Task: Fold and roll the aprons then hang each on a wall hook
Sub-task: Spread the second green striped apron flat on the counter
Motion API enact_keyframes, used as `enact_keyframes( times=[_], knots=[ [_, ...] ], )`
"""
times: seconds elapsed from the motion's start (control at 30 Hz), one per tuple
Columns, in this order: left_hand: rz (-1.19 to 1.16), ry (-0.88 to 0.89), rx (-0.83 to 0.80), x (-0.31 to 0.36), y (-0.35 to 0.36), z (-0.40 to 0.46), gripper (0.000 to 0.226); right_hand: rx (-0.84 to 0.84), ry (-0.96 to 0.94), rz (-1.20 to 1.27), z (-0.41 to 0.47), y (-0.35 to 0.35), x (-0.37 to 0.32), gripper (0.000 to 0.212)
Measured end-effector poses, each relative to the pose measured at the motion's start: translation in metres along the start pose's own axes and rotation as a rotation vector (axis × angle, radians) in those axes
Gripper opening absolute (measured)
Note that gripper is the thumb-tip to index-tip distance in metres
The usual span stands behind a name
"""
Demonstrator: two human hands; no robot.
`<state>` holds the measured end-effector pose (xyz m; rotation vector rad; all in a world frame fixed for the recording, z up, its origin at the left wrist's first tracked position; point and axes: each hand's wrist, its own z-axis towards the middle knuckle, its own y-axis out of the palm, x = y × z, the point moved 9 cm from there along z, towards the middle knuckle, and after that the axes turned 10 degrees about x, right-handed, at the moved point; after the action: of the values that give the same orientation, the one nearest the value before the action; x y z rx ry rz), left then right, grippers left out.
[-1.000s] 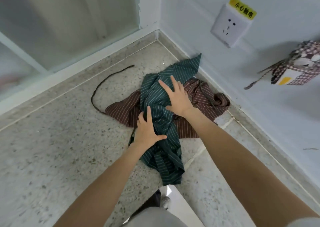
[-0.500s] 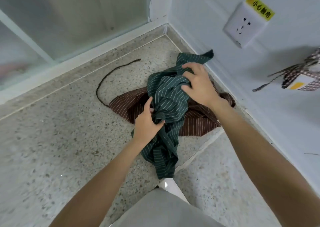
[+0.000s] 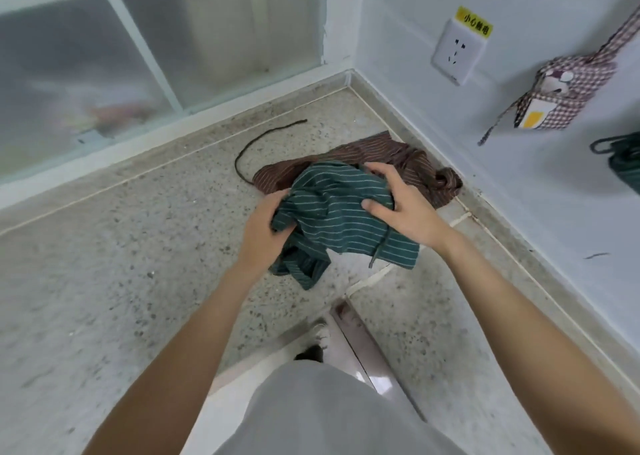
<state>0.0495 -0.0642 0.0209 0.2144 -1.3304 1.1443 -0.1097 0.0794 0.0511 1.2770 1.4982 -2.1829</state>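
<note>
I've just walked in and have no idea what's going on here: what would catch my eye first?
Most striking is the green striped apron bunched in the middle, gripped by the left hand and the right hand. Behind it, a brown striped apron lies crumpled on the speckled floor near the corner. On the right wall hangs a rolled checked apron, beside a white socket.

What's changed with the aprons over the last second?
Both hands went from lying flat on the green apron to gripping it: left hand at its left edge, right hand on its right side, bunching and lifting it toward the person. The brown apron stayed on the floor; the checked apron stayed hanging.
</note>
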Motion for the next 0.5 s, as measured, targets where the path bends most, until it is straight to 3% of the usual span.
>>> enact_keyframes(
  times=[0.2, 0.5],
  knots=[
    [0.199, -0.009, 0.112, 0.022, -0.077, -0.059, 0.035, -0.161, -0.151, 0.124, -0.043, 0.035, -0.075, 0.076],
    [0.554, -0.062, 0.380, 0.029, -0.238, -0.102, 0.039, -0.404, -0.312, 0.051, -0.026, 0.125, -0.188, 0.067]
  ],
)
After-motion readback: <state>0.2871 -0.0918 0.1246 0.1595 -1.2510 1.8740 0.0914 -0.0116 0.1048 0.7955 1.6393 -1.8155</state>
